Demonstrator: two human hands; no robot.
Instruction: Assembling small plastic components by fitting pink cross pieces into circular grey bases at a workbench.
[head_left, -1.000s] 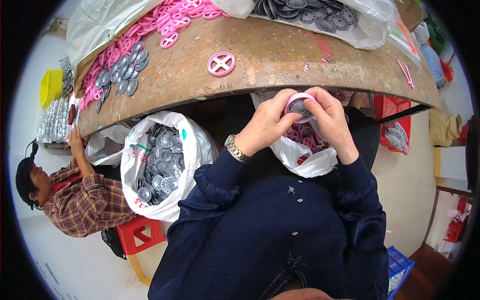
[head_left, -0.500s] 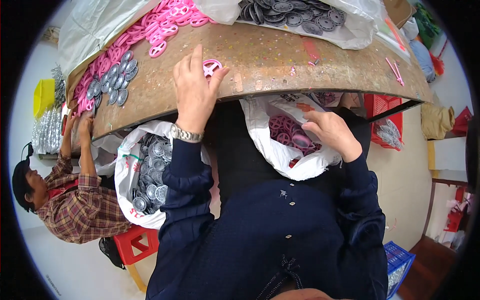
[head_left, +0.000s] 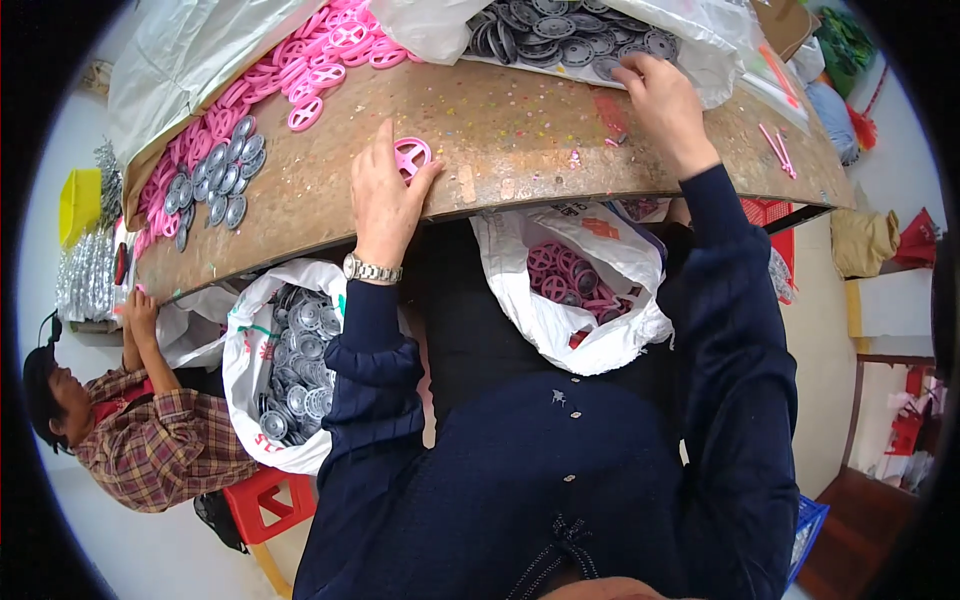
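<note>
My left hand (head_left: 388, 195) rests over the near edge of the table, fingers stretched out and thumb apart. A pink spoked wheel ring (head_left: 411, 157) lies between its index finger and thumb. My right hand (head_left: 664, 112) reaches to the near edge of a pile of dark grey round discs (head_left: 577, 50). Its bent fingertips close on a grey disc (head_left: 606, 67) there; the fingers partly cover the contact. Pink rings with dark centres (head_left: 560, 270) fill part of a white sack (head_left: 510, 300) below the table edge.
Loose pink rings (head_left: 325, 77) and grey discs (head_left: 235, 165) cover the table's left. A second white sack (head_left: 245, 380) holds grey wheel parts (head_left: 300, 345). Two pink sticks (head_left: 777, 150) lie at right. A person in a plaid shirt (head_left: 165, 440) works at far left, near a red stool (head_left: 270, 505).
My right hand has left the white sack and moved up to the dark grey discs; a purplish-pink round piece no longer shows under it. My left hand stays beside the pink ring.
</note>
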